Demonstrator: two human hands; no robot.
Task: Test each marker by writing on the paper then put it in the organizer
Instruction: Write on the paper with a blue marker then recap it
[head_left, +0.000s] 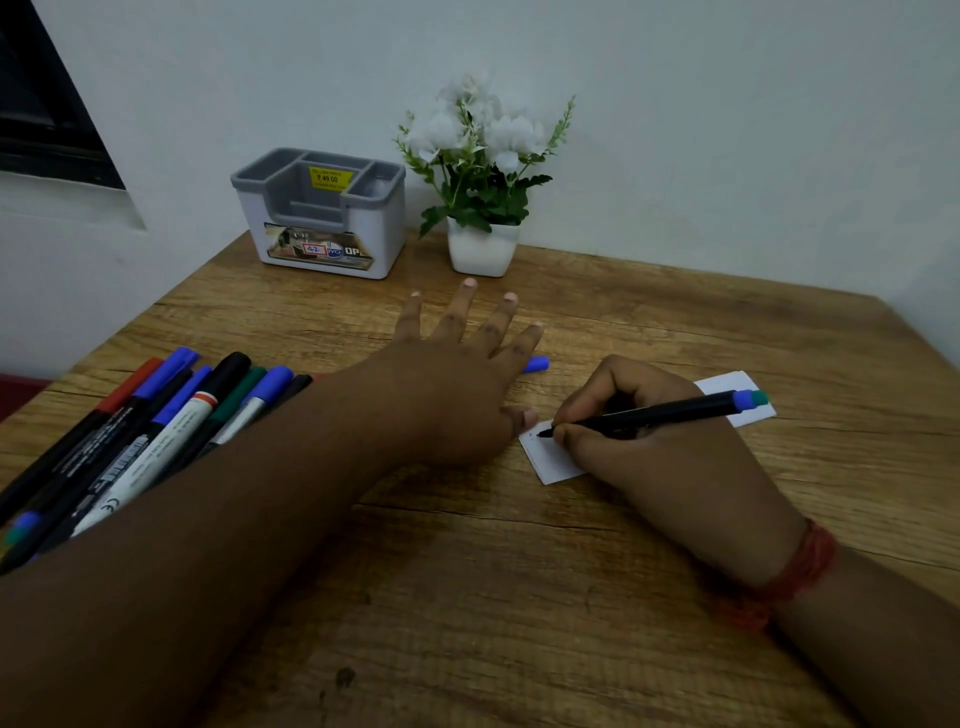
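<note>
Forearms fill my view. Left hand (457, 374) lies flat on the worktop (519, 571), fingers spread, thumb beside the paper slip's (556, 460) edge, apparently steadying it. Right hand (644, 436) is clamped round a black marker (670, 410), tip touching that paper to test ink. Spare markers (145, 426) wait left of the paper; the grey organizer (322, 213) stands well beyond, beside a potted plant (483, 171).

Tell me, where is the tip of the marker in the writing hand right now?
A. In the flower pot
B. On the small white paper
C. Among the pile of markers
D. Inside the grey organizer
B: the right hand holds the black marker with its tip down on the white paper, while the organizer stands apart by the wall.
</note>
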